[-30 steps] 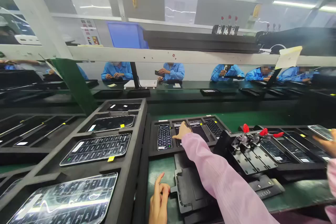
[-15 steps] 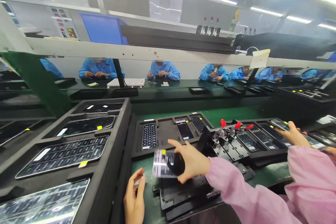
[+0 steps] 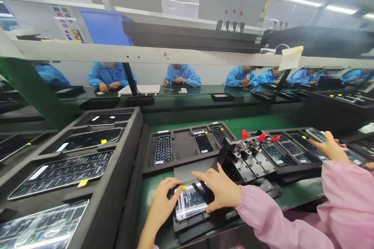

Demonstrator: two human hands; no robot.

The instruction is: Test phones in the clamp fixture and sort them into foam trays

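A phone with a lit screen and a small yellow sticker lies tilted over a black fixture base at the lower middle. My left hand grips its left end, thumb and fingertips at the upper left corner. Across the right end of the same phone, my right hand has its fingers spread around the edges, thumb at the near side. Just right of my right hand stands a black fixture with metal clamps and red-tipped levers.
Foam trays of phones rise at left; another tray lies behind my hands. At right, a co-worker's hand holds a phone over a further tray. People in blue work beyond the rail.
My left hand has risen to the phone and taken hold of its left end. The phone in my right hand has moved slightly right and down, over the fixture base.
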